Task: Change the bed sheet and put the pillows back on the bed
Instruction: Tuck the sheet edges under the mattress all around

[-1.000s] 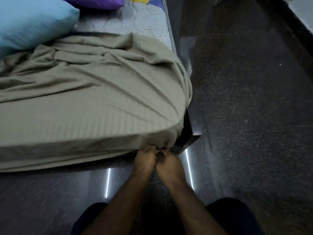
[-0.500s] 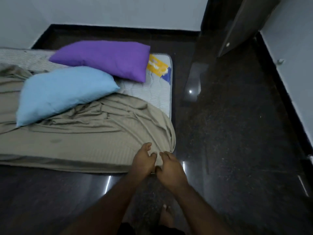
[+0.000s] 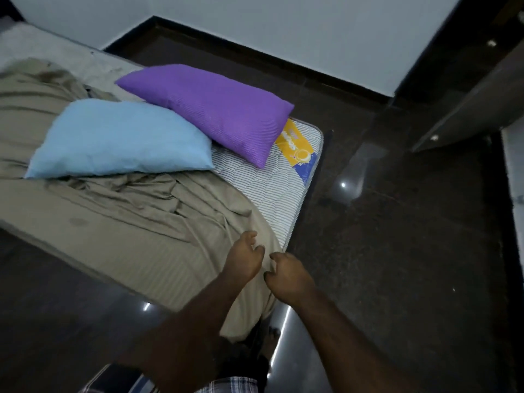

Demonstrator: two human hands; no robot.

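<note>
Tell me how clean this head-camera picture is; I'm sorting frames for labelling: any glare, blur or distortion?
Head view: dim room light; bright glare spots and streaks on the glossy dark floor; wide-angle bending of the wall base; slight motion blur on both forearms and the far mattress end; the purple pillow and blue pillow read clearly.

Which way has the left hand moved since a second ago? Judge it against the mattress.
Yes. The left hand has moved up from the bottom edge of the mattress at its near corner to above the beige bed sheet on top.
</note>
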